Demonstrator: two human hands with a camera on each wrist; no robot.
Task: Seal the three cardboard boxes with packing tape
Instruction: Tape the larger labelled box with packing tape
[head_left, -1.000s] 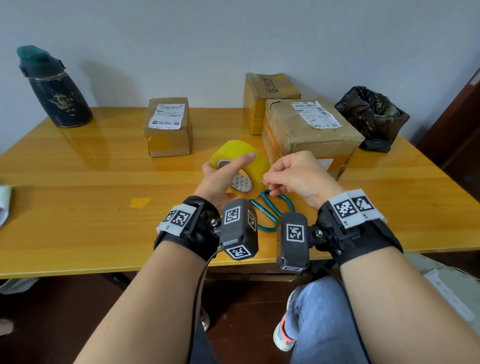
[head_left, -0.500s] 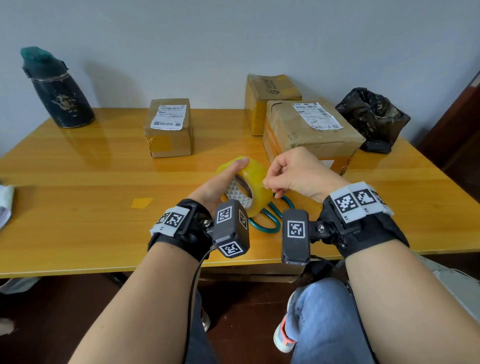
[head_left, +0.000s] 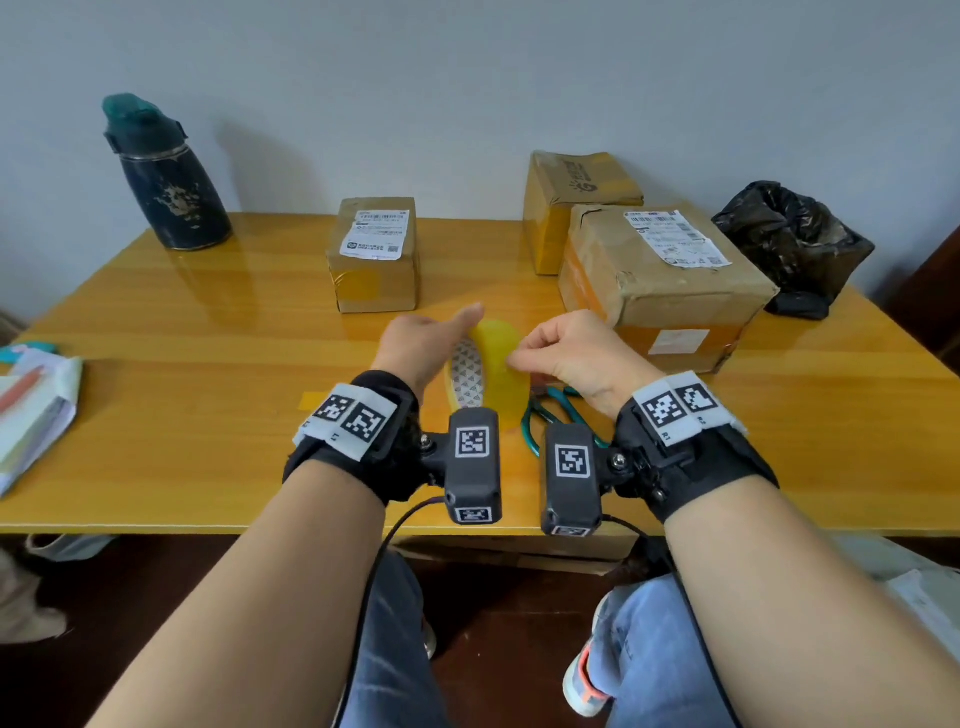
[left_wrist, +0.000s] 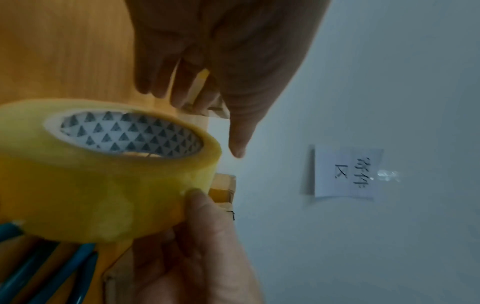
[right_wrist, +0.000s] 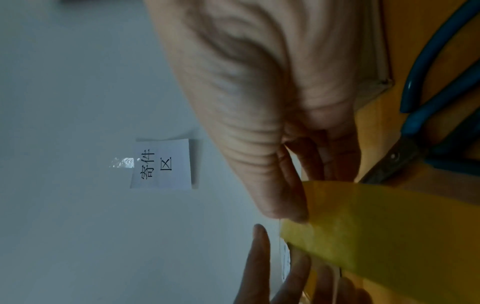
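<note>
A yellow packing tape roll stands on edge near the front of the wooden table, between my two hands. My left hand lies against its patterned core side with straight fingers and a raised thumb. My right hand pinches the roll's outer surface, and its thumb presses the tape roll near the rim. Three cardboard boxes stand at the back: a small box, a tall box and a large labelled box. Where the tape's loose end lies, I cannot tell.
Teal-handled scissors lie on the table just under my right hand. A dark bottle stands back left, a black bag back right, papers at the left edge. A small yellow tape scrap sticks to the table.
My left thumb has lifted off the roll and the fingers have straightened. The roll has turned more edge-on. My right hand stays pinched on its surface.
</note>
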